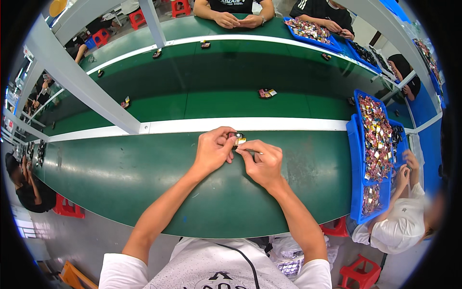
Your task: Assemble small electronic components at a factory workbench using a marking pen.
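Over the near green worktop (159, 178), close to the white rail, my left hand (211, 148) grips a small black device (238, 135) with a yellow and white patch (240, 141) on it. Its fingers curl round the left side of the piece and hide part of it. My right hand (265, 161) is closed in a pinch on a thin metal tool, perhaps tweezers (255, 152), whose tip end lies against the lower part of the device. Both hands meet there, and the fingertips cover the exact contact.
A blue tray (356, 144) heaped with small pink and yellow parts stands at the right. Beyond the white rail (192, 125) runs a green conveyor (192, 77) carrying scattered small devices (266, 93). Co-workers sit opposite and at both sides. A grey post (82, 72) slants across the left.
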Motion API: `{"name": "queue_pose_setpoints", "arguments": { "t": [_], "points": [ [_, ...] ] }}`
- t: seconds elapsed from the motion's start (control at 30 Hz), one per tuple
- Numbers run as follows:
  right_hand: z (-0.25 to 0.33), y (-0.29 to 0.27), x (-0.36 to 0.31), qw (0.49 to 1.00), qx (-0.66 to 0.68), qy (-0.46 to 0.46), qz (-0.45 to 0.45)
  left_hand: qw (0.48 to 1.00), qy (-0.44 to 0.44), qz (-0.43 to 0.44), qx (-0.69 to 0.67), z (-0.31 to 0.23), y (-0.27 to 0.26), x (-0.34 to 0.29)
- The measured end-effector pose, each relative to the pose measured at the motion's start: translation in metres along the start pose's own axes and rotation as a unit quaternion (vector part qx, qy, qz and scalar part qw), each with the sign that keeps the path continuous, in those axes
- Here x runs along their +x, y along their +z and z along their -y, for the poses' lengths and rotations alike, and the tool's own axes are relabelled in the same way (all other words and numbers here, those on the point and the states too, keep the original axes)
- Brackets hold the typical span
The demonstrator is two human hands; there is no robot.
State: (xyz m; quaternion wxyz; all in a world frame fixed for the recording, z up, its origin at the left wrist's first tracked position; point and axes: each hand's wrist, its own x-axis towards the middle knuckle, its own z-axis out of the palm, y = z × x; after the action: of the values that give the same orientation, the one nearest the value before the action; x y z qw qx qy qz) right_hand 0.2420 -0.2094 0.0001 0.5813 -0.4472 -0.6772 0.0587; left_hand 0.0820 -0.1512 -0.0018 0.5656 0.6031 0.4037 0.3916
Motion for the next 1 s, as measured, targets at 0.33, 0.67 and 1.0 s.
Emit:
{"name": "queue_pose_setpoints", "arguments": {
  "t": [0.33, 0.67, 1.0],
  "points": [
    [0.001, -0.011, 0.008, 0.995, -0.009, 0.070, -0.076, 0.969, 0.036, -0.226, 0.089, -0.008, -0.069, 0.088],
    [-0.018, -0.012, 0.001, 0.997, -0.030, 0.033, -0.059, 0.795, 0.200, -0.337, 0.463, -0.004, -0.073, 0.130],
    [-0.005, -0.009, 0.004, 0.997, -0.052, 0.036, -0.032, 0.959, -0.026, -0.088, 0.267, -0.003, 0.032, 0.179]
  ]
}}
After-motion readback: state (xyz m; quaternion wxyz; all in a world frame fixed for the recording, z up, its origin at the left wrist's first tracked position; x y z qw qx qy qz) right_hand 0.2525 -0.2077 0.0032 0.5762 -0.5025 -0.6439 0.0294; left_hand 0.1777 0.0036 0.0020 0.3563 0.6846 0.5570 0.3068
